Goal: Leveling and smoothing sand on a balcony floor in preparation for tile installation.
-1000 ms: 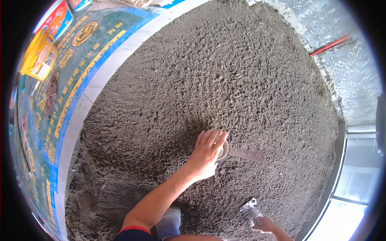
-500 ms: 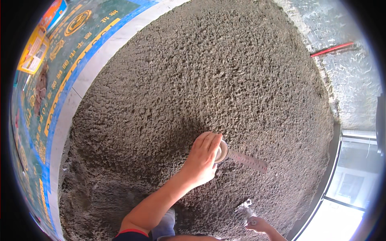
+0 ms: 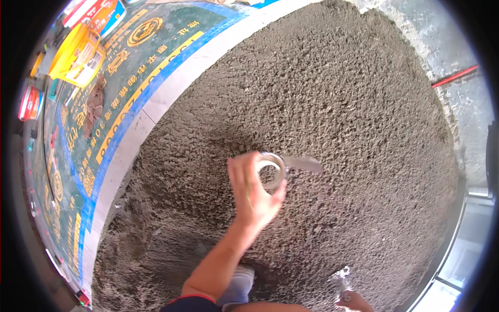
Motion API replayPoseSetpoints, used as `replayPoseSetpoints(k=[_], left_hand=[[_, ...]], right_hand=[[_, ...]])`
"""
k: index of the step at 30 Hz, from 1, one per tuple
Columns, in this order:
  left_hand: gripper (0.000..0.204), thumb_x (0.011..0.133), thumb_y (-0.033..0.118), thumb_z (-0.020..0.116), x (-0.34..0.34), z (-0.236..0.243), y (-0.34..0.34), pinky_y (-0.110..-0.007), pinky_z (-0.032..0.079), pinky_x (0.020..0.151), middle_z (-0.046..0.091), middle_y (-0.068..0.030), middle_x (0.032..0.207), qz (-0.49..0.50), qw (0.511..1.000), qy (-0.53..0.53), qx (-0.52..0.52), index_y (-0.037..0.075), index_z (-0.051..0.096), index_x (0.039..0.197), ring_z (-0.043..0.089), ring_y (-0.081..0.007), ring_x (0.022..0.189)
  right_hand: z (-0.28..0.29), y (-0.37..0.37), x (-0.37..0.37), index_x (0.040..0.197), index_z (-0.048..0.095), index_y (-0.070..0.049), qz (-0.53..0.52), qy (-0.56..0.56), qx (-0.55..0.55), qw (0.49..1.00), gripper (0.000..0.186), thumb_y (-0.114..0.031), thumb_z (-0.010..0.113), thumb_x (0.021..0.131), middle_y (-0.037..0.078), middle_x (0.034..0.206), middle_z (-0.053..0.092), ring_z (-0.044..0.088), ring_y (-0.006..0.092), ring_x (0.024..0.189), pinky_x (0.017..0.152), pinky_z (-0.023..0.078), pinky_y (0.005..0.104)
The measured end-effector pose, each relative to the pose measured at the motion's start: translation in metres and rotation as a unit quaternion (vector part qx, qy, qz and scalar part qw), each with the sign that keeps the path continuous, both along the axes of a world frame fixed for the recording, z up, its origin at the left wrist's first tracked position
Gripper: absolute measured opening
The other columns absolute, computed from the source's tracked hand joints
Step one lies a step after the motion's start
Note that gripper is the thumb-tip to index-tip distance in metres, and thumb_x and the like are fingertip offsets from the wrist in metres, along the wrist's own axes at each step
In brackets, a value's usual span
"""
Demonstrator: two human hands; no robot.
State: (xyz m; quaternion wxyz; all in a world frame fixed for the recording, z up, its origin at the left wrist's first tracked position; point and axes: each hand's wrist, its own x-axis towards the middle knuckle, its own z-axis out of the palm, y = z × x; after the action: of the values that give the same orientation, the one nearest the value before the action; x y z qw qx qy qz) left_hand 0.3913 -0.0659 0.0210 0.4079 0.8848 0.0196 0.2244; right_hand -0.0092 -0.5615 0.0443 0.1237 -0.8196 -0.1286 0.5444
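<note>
My left hand [image 3: 252, 195] grips a pale, ring-shaped roll of tape [image 3: 278, 179], with fingers and thumb around its rim. A loose strip [image 3: 305, 164] sticks out from the roll to the right, above the rough grey mortar bed [image 3: 322, 114]. At the lower right my right hand [image 3: 354, 301] is closed on a small tool with a whitish, smeared blade [image 3: 340, 279], perhaps a trowel. Part of that hand is cut off by the picture's lower edge.
Printed green floor covering [image 3: 171, 52] with blue tape edges runs along the left, beside a strip of pale tile [image 3: 150, 112]. A yellow bucket [image 3: 78, 54] and a red-and-white tub [image 3: 31, 103] stand there. A red pipe [image 3: 455, 76] lies at the far right.
My left hand has moved up and slightly left with the tape roll, whose ring now faces up more. The view has shifted, bringing more of the buckets into sight.
</note>
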Motion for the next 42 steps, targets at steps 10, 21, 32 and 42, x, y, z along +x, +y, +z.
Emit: replayPoseSetpoints(k=[10, 21, 32, 42], left_hand=[[0.117, 0.061, 0.022, 0.094, -0.004, 0.0, 0.029, -0.063, 0.024, 0.114, 0.034, -0.0236, 0.145, 0.016, 0.998, 0.06, -0.007, 0.003, 0.021, 0.151, 0.032, -0.0433, 0.139], [0.111, 0.063, 0.018, 0.092, 0.001, 0.007, 0.04, -0.056, 0.026, 0.117, 0.032, -0.0231, 0.146, 0.015, 0.994, 0.103, -0.016, 0.001, 0.023, 0.149, 0.026, -0.0439, 0.141], [0.081, 0.068, 0.011, 0.085, -0.004, -0.001, 0.048, -0.048, 0.036, 0.113, 0.047, -0.0236, 0.135, 0.0, 0.997, 0.078, -0.016, 0.0, 0.043, 0.137, 0.042, -0.0395, 0.134], [0.081, 0.075, 0.006, 0.072, -0.137, 0.055, 0.154, -0.041, 0.04, 0.106, 0.046, -0.014, 0.134, 0.226, 0.951, 0.054, -0.203, -0.001, 0.033, 0.146, 0.05, -0.0256, 0.121]], right_hand=[[0.033, 0.025, 0.036, 0.106, 0.065, -0.008, -0.218, 0.151, -0.111, 0.958, 0.037, -0.033, 0.08, 0.082, 0.007, 0.098, 0.068, 0.066, 0.0222, 0.09, 0.077, 0.054, 0.0404], [-0.042, -0.098, -0.006, 0.101, 0.071, -0.004, -0.351, 0.269, -0.111, 0.89, 0.025, -0.017, 0.08, 0.083, 0.003, 0.085, 0.071, 0.066, 0.012, 0.084, 0.073, 0.055, 0.0314], [0.079, 0.055, 0.156, 0.095, 0.067, -0.005, -0.458, 0.113, -0.011, 0.882, 0.033, -0.032, 0.081, 0.081, 0.007, 0.081, 0.069, 0.067, 0.0183, 0.075, 0.068, 0.055, 0.0314], [0.025, 0.324, 0.298, 0.115, 0.05, -0.007, -0.522, 0.421, 0.494, 0.553, 0.026, -0.015, 0.066, 0.095, -0.001, 0.074, 0.056, 0.053, 0.0078, 0.054, 0.04, 0.044, 0.0217]])
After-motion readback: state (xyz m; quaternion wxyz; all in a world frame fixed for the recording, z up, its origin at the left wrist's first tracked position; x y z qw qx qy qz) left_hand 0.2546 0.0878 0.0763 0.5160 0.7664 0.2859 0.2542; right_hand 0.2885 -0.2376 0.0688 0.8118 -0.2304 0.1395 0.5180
